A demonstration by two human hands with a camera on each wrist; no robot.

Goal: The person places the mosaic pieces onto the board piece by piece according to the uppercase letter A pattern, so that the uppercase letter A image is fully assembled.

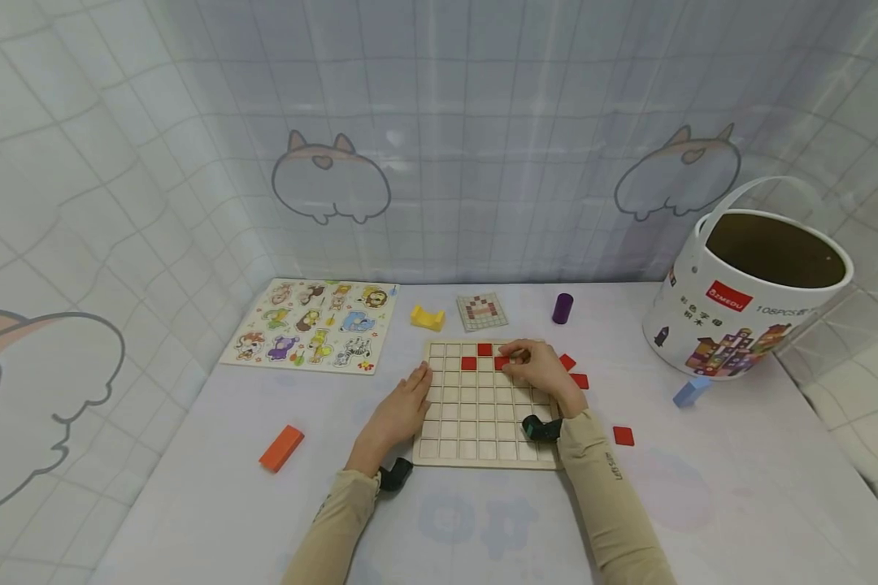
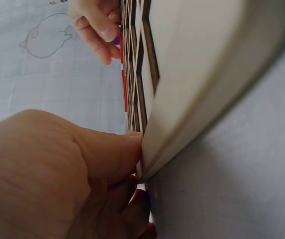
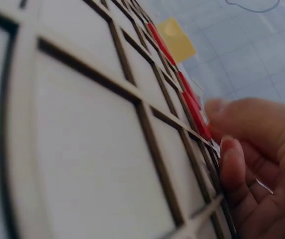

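Red square tile [image 1: 501, 362] pinched by right hand [image 1: 540, 370] over upper cell of pale wooden grid board [image 1: 475, 426], flat on white bench [image 1: 702, 496]. Two more red tiles [image 1: 477, 356] seated in board just left of it. Left hand [image 1: 402, 406], fingers straight, grip released, pressed against board's left edge. Loose red tiles [image 1: 580, 380] just right of board; orange block [image 1: 281, 448], white bucket [image 1: 746, 301] well apart.

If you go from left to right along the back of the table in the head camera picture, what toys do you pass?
Animal puzzle board → yellow block → small pattern card → purple cylinder → big white bucket.
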